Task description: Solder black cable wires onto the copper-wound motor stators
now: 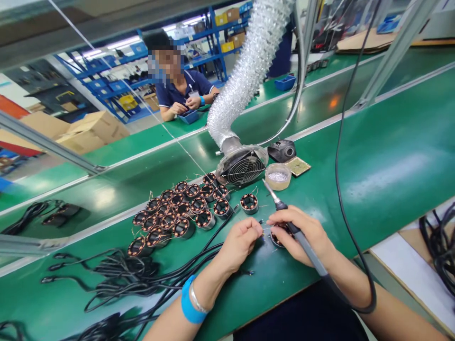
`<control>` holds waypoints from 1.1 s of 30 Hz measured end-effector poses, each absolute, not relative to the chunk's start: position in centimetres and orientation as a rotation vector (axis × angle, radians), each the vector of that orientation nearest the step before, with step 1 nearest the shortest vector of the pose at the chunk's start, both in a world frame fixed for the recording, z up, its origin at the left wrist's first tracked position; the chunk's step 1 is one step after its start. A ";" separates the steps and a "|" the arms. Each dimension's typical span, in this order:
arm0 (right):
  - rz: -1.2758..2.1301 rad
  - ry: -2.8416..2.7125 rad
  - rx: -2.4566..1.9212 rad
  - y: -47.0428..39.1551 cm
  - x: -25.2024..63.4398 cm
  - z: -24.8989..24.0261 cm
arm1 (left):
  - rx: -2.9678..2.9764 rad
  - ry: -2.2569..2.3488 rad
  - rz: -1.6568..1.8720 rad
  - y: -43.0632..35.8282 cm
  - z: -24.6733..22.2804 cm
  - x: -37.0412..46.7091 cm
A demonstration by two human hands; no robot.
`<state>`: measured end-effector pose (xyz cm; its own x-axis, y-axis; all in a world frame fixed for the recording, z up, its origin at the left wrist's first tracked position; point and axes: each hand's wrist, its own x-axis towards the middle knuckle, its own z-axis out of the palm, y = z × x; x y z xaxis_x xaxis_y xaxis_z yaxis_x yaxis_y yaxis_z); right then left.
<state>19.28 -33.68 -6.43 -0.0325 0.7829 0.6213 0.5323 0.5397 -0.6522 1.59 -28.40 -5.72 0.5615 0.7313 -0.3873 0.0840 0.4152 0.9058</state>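
My right hand (308,231) is wrapped around a soldering iron (310,253), whose metal tip points up and away toward a round tub (278,177) of silvery material. Its thumb and forefinger also come together near fine wires. Partly hidden beneath that hand lies a copper-wound motor stator (276,239). Close on the left, my left hand (245,237) pinches thin wire ends between thumb and fingers. Another stator (249,203) stands alone just beyond both hands. Black cables (199,258) run along the bench beside my left wrist.
Several stators (183,227) are grouped at left. A fume fan (245,168) on a silver duct (245,80), an iron holder (282,150) and a sponge tray (297,166) stand behind. The iron's cord (343,189) hangs at right. A co-worker (185,90) sits opposite.
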 end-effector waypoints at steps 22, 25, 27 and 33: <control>0.396 -1.244 -1.382 -36.8 20.5 -5.7 | 1.458 1.024 0.569 -27.6 -6.0 2.0; 0.420 -1.240 -1.368 -36.8 20.5 -5.7 | 1.480 1.025 0.569 -27.6 -5.9 2.1; 0.435 -1.249 -1.356 -36.8 20.5 -5.8 | 1.493 1.025 0.569 -27.6 -5.9 2.1; 0.446 -1.292 -1.343 -36.9 20.4 -6.0 | 1.511 1.018 0.580 -27.6 -6.2 2.0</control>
<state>20.38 -36.86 -5.99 0.3189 0.8515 0.4163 0.4134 0.2703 -0.8695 2.04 -27.60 -6.24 0.4989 0.8474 -0.1817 0.2758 0.0436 0.9602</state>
